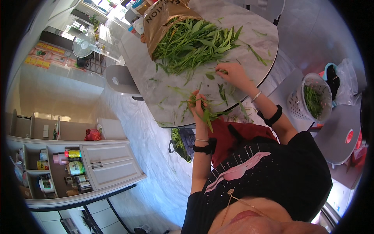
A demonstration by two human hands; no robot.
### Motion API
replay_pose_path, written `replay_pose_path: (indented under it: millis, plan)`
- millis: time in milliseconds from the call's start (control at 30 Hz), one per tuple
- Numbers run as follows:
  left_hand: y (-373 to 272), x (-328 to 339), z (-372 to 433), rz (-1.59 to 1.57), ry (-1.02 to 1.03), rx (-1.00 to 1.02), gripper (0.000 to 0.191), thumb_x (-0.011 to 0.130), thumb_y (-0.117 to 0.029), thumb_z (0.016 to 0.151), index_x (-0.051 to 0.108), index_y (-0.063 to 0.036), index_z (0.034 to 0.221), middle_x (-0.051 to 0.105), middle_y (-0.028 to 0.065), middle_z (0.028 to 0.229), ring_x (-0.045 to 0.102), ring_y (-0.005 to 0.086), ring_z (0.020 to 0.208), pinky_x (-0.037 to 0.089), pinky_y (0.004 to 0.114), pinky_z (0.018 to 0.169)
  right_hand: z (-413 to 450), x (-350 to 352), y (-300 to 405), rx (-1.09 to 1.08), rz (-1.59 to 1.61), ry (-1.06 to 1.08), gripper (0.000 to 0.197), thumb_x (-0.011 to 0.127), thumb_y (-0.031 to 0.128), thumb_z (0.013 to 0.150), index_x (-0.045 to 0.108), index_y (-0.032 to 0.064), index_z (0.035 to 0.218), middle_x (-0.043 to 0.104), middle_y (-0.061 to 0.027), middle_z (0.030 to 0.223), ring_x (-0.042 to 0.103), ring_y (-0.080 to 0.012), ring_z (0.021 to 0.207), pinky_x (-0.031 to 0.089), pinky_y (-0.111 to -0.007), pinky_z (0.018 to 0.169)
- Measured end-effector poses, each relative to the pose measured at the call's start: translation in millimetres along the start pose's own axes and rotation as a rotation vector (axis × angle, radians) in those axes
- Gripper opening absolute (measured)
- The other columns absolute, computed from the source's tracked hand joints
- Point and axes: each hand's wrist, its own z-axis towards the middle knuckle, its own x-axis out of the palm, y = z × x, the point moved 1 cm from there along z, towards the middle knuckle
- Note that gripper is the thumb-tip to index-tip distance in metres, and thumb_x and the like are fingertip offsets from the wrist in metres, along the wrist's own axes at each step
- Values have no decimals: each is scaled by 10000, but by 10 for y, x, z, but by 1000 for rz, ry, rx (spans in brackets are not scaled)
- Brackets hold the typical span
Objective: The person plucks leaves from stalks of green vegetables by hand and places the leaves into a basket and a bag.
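My left hand (pixel 198 103) is closed around a small bunch of leafy green stems (pixel 209 115) at the near edge of the marble-patterned table (pixel 172 96). To its right and farther in, my right hand (pixel 230 74) has its fingertips pinched together over the tabletop, with a bit of green at them. Beyond both hands a large heap of long-leaved greens (pixel 198 44) spills from a brown plastic bag (pixel 175 11) bearing print. Loose leaves and stem pieces (pixel 222 91) lie scattered around my hands.
A white perforated basket (pixel 295 101) holding greens stands at the right, beside a grey chair (pixel 336 134). Below the table's near edge sits a dark bag (pixel 187 140) with more greens. Another grey chair (pixel 121 79) is at the table's left side. Red cloth (pixel 242 131) covers my lap.
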Motion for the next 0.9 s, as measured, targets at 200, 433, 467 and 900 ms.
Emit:
replay_pose_path:
  millis: [200,433,467,900]
  plan:
    - [-17,27,-44,-111,13,11,318,557,-176,856,477,21,1092,512,17,676,436,53,495,350,179,448,-237,30,355,-306,-122,53,81,612,171,753,605,127,821,575,-17,692,557,-223,567,427,-302,480]
    - [-3,44,-42,-68,-40,44,260,502,-142,878,470,-3,1096,492,19,690,415,72,537,329,194,465,-296,79,325,-297,-130,63,70,588,157,734,563,131,794,516,-19,686,547,-233,571,411,-332,463]
    - [-4,40,-36,-69,-40,44,260,502,-142,878,470,-3,1096,492,19,690,415,72,537,329,194,465,-301,67,336,-293,-142,71,72,589,149,727,562,127,791,516,-19,699,550,-232,577,412,-332,463]
    - [22,34,-48,-88,59,97,155,474,-80,890,516,-31,1030,575,99,961,443,82,639,382,207,585,-390,93,407,-276,-171,108,93,584,126,740,557,87,820,523,-34,763,545,-227,584,416,-324,465]
